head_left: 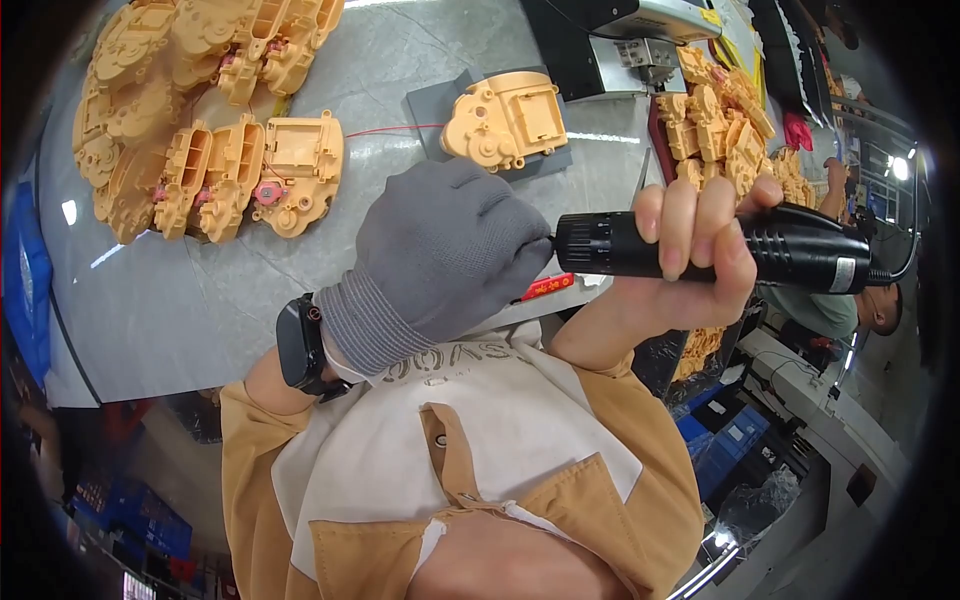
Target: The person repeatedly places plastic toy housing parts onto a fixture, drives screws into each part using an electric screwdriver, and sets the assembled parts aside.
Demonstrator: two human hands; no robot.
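Note:
My left hand (445,250), in a grey knitted glove, is closed at the tip of a black electric screwdriver (720,248); whatever its fingers pinch is hidden. My bare right hand (695,240) wraps round the screwdriver's body, which lies level in front of my chest. Just beyond the gloved hand, an orange plastic housing (505,122) rests on a dark grey block (563,160). A thin red wire (395,130) runs left from this housing towards another orange housing (303,175) with a red part on it.
Many orange housings (130,110) stand grouped on the grey table (180,315) at the left. More orange parts (735,115) lie heaped at the right. A black machine (640,25) stands at the back. At the far right is another person (835,310).

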